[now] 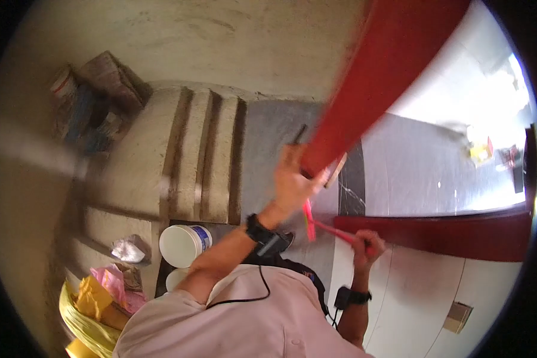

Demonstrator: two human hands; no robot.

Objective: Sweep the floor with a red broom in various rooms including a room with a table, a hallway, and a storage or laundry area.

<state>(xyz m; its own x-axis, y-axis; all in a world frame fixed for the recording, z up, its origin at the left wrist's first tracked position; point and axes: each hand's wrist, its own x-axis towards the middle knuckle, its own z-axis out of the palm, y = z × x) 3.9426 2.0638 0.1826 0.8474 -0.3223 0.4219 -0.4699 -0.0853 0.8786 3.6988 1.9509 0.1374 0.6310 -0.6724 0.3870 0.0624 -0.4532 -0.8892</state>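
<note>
My left hand (293, 181) is at the lower end of a long red post (376, 71), fingers along one side and thumb across its end. The post slants up past the camera and looks like a door-frame member. A thin dark rod (300, 133) sticks out beyond the fingers; what it belongs to is hidden. My right hand (368, 250) grips the handle of a pinkish-red tool (335, 232), blurred, with a crosswise head (310, 220) just below my left hand. The tool's exact kind is unclear.
Concrete steps (201, 156) descend at left toward the grey floor (268, 134). White buckets (179, 246) stand by my left elbow, near yellow sacks (94, 300) and a silvery bag (128, 249). A red door frame (434, 235) borders the white tiled wall (411, 286) at right.
</note>
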